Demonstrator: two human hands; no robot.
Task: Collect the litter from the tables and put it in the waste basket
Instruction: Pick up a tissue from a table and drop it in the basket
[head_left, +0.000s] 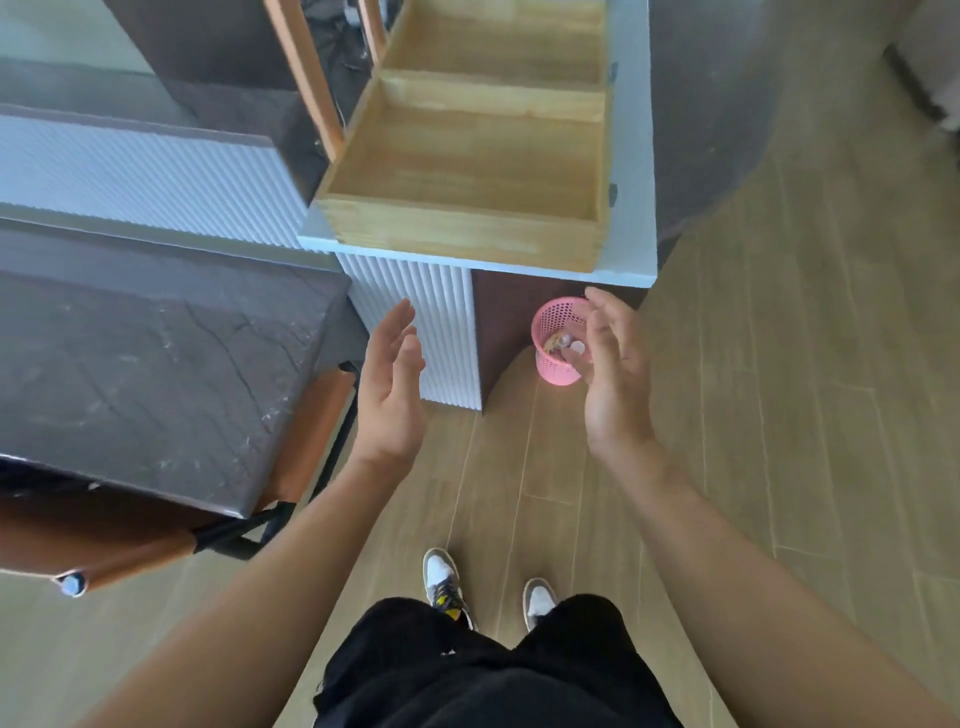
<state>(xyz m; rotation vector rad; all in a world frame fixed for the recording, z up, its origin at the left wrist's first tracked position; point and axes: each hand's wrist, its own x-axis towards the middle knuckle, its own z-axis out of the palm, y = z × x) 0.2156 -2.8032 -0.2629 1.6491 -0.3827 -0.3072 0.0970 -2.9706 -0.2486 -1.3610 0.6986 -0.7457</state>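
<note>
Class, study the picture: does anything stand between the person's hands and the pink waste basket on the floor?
Nothing visible does. The pink waste basket stands open-topped on the floor by the white ribbed counter. The right hand overlaps its right rim in view; the left hand is off to its left.

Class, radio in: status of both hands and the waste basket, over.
Left hand open, empty. Right hand open, overlapping pink basket. Litter inside it.

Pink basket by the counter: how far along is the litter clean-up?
Done: some litter lies in the pink basket. In hand: nothing; the left hand and right hand are both open, empty. Left: cannot tell; only part of the dark table shows.
</note>
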